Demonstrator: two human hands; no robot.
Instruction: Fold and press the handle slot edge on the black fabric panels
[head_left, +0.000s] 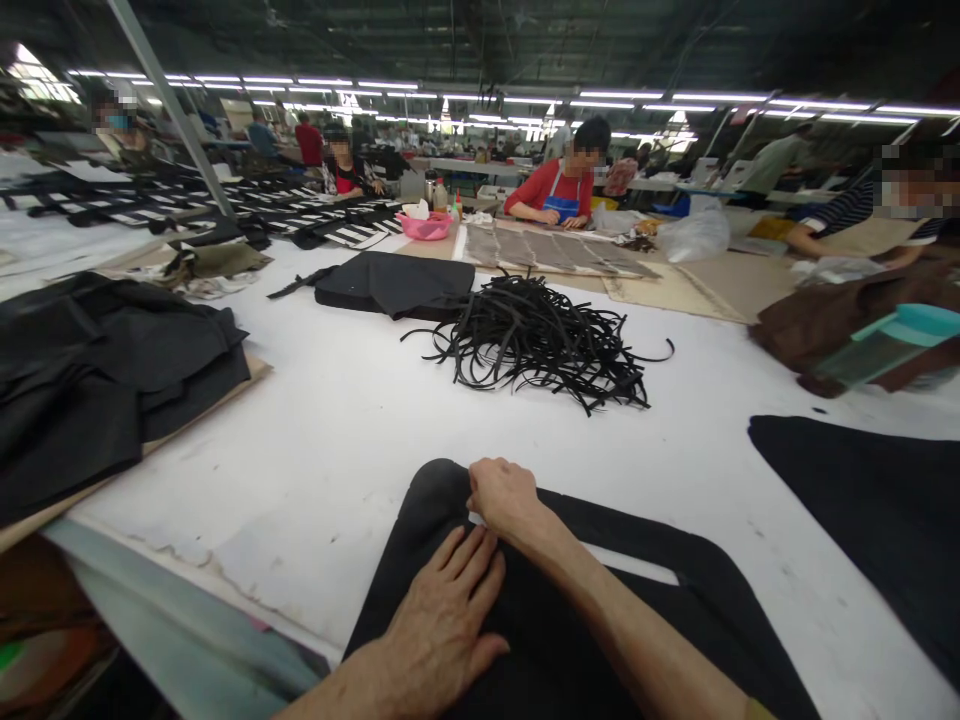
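Clock positions read from the hands, 12 straight ahead. Left hand (442, 620): palm down, fingers extended and slightly spread, flat on a black fabric panel (705, 570). Right hand (504, 490): just ahead, fingers curled over the panel near its far-left corner; fingertips hidden, cannot tell whether they pinch cloth. Panel lies flat directly under the hands, matte, rounded corners; a long slot at 2 o'clock shows white through it.

Bench (300, 440): smooth white covering, small dark specks, ragged near-left edge. At 3, a second black panel (862, 520), flat. At 12, a tangled heap of narrow black strips (540, 335), ends curling; just beyond at 11, a thick rectangular black stack (405, 280). At 10, rumpled black cloth (112, 370) on tan board. At 2, a clear container with teal lid (911, 325) against brown fabric (795, 310).

Room: large workshop, dark ceiling, rows of tube lights (615, 95). Slanting metal post (169, 100) at 11; person in red (551, 190), blue apron, near 12.
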